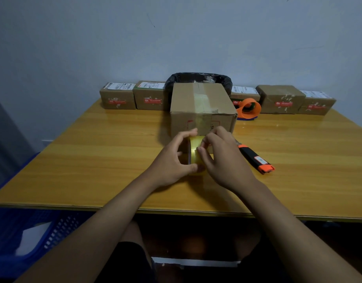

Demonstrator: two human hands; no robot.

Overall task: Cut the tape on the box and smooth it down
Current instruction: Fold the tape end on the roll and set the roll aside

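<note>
Left hand grips tape roll upright on table; right hand pinches its top face. Box just beyond at 12 o'clock, tape strip running front-to-back. Cutter at 3 o'clock, nearer right hand.

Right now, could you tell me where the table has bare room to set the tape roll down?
The left side of the table is bare, from the box to its left edge. The near right corner, past the knife, is bare too. The back row of parcels, the dispenser and both hands around the roll crowd the rest.
</note>
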